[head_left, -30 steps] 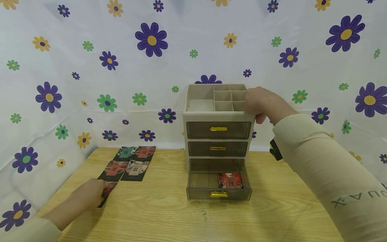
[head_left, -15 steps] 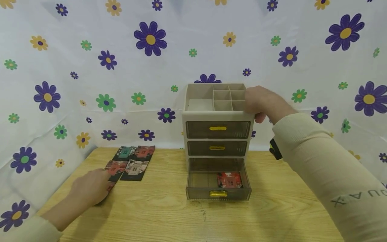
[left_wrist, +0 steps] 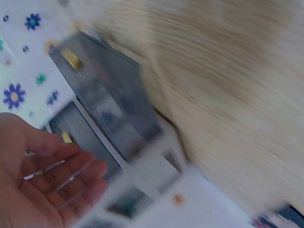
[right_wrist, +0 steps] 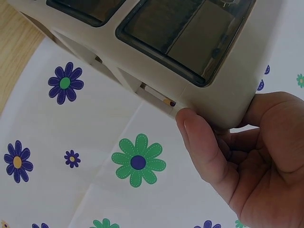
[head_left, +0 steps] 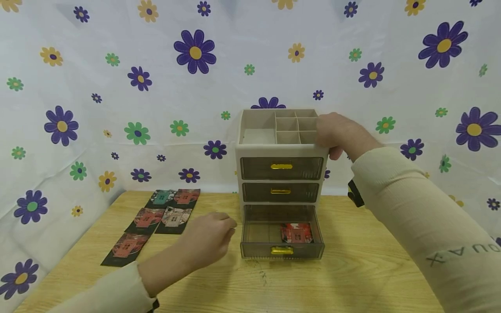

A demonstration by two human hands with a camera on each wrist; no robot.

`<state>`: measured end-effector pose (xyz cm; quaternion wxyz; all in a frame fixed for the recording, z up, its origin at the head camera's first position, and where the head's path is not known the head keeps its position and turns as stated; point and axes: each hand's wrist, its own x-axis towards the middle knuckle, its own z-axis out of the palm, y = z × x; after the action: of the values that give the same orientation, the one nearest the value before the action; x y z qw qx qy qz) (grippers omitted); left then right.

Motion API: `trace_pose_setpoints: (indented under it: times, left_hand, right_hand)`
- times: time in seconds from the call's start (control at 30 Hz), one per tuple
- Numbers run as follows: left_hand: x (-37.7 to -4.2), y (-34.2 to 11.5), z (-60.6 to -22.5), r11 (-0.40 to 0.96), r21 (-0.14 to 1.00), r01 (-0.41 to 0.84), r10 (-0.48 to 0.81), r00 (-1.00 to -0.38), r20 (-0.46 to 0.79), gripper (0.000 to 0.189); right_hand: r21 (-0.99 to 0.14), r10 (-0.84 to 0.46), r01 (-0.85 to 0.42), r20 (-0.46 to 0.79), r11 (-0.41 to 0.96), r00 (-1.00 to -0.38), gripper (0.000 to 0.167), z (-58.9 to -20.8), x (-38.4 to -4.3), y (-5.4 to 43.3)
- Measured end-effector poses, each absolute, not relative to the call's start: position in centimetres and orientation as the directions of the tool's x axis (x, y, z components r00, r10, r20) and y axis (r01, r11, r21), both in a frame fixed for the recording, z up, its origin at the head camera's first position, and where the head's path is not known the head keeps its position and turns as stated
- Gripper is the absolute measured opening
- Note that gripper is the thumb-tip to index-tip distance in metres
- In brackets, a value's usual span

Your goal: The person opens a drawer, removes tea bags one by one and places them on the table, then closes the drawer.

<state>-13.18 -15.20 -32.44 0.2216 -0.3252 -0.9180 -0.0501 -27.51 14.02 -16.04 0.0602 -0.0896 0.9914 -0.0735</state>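
A beige desktop organizer has its bottom drawer pulled out, with a red patterned card lying in the drawer's right half. My right hand grips the organizer's top right corner; the right wrist view shows the thumb and fingers around that corner. My left hand is over the table just left of the drawer. Its fingers bend loosely around an empty palm in the left wrist view. At left, dark-edged cards lie flat: a red one in front, another red one and a beige one behind.
A green card and a red card lie at the back of the group. Two upper drawers with gold handles, the top drawer and the middle drawer, are closed. Compartments line the organizer's top. A flowered cloth hangs behind.
My left hand has let go of the front red card, which now lies flat, and has moved right to beside the open drawer. My right hand stays on the organizer's corner.
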Motion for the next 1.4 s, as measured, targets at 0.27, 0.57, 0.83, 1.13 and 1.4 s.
trace_pose_setpoints:
  times: [0.27, 0.57, 0.83, 1.13, 1.4]
  left_hand:
    - [-16.6, -7.7, -33.1, 0.728, 0.017, 0.685, 0.663, -0.711, 0.234, 0.018]
    - [-20.3, -3.4, -33.6, 0.707, -0.097, 0.700, 0.700, -0.713, -0.047, 0.019]
    - [-20.8, -0.6, -33.2, 0.723, -0.087, 0.685, 0.651, -0.718, -0.245, 0.056]
    - [-20.9, -0.3, -33.8, 0.766, -0.041, 0.641, 0.606, -0.743, -0.285, 0.056]
    - [-21.3, -0.3, -34.7, 0.737, -0.125, 0.664, 0.633, -0.743, -0.217, 0.053]
  right_hand:
    - [-0.143, -0.188, -0.172, -0.106, 0.975, -0.976, 0.024, -16.0, -27.3, 14.0]
    - [-0.173, -0.192, -0.170, -0.125, 0.970, -0.973, 0.025, -15.9, -27.2, 13.8]
    - [-0.204, -0.158, -0.125, -0.153, 0.971, -0.976, 0.027, -15.7, -27.5, 14.3]
    - [-0.242, -0.135, -0.097, -0.147, 0.966, -0.980, 0.023, -15.6, -27.2, 14.2]
    - [-0.219, -0.132, -0.096, -0.154, 0.971, -0.979, 0.022, -15.6, -27.0, 13.9]
